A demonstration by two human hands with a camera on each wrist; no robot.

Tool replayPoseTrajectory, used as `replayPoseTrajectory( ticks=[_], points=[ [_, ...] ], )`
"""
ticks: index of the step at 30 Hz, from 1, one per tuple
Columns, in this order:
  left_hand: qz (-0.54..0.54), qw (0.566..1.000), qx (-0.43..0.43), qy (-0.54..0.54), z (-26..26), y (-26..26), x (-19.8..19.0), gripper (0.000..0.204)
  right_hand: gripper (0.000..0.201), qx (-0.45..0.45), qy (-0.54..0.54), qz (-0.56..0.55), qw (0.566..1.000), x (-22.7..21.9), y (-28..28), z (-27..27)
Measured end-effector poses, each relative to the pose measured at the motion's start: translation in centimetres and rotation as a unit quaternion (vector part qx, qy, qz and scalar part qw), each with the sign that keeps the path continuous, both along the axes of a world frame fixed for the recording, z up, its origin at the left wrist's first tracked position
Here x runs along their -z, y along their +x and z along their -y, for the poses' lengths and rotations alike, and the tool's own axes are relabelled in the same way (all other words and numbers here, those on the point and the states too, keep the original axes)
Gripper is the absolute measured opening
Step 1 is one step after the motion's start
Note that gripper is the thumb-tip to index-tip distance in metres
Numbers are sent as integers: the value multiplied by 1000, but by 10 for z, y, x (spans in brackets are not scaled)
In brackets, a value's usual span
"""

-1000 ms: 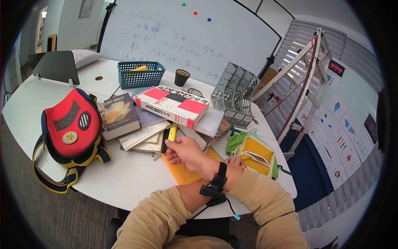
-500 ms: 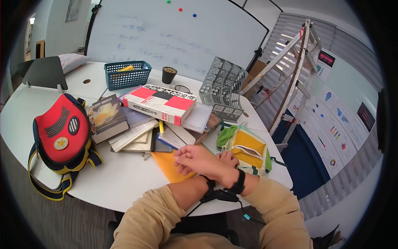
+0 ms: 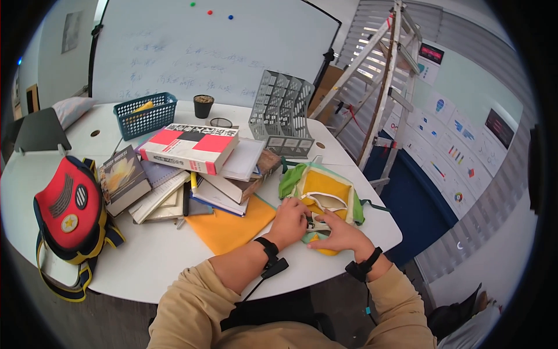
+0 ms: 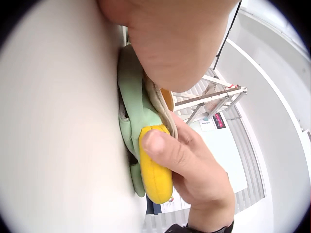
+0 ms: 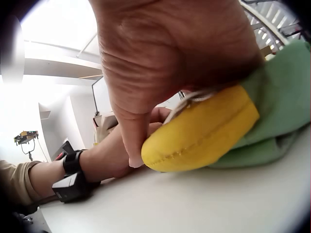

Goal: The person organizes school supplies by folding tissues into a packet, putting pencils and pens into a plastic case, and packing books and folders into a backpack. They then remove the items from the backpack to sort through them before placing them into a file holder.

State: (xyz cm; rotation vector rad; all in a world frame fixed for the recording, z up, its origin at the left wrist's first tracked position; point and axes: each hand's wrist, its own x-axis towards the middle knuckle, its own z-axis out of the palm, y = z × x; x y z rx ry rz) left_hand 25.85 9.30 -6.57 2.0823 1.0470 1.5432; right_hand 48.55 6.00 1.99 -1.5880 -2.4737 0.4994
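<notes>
A small green, yellow and cream cloth backpack (image 3: 325, 186) lies on the table before me, with a white-edged zip pocket facing up. My left hand (image 3: 290, 223) has bent fingers on its near left edge; those fingertips are mostly hidden. At the near right edge my right hand (image 3: 344, 234) grips the backpack by a yellow padded, stitched part (image 5: 204, 133). In the left wrist view the right thumb (image 4: 158, 143) presses on this yellow part, while the fingers lie behind the zip edge. Green cloth (image 4: 133, 107) shows alongside.
Left of the backpack lie an orange envelope (image 3: 226, 230) and a pile of books topped by a thick boxed volume (image 3: 189, 148). A red backpack (image 3: 70, 209) sits far left. Behind are a blue basket (image 3: 145, 116), a potted plant (image 3: 203, 106) and a grey file rack (image 3: 282, 113).
My hands were crossed, the right over the left forearm; now they are apart. The right hand has moved right onto the backpack's near edge. The head view has turned right.
</notes>
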Motion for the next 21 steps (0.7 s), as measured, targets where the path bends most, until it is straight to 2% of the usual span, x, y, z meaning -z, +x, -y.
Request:
replayPoseTrajectory(
  ticks=[1,4,7,10,16,17,20,21],
  points=[
    [15,1000,2,4,-2,-1,0,24,104,-7,50,-7,999,5,3,5],
    [41,999,6,7,-1,-1,-3,22,74,48,63,-22,997,5,-2,20],
    [38,999,7,17,1,-3,-8,23,47,47,156,-12,987,12,-6,40],
    [30,999,6,11,3,-5,-12,23,36,61,171,24,983,10,10,42],
    [13,1000,-2,21,4,-5,-15,24,40,67,212,32,974,20,85,0],
    [14,1000,-1,23,4,-5,-15,24,47,78,195,32,977,22,97,-9],
    [12,1000,3,24,7,-6,-18,25,50,103,230,108,962,36,130,-37],
    [9,1000,3,24,7,-7,-20,25,53,143,186,130,963,30,127,-36]
  ],
)
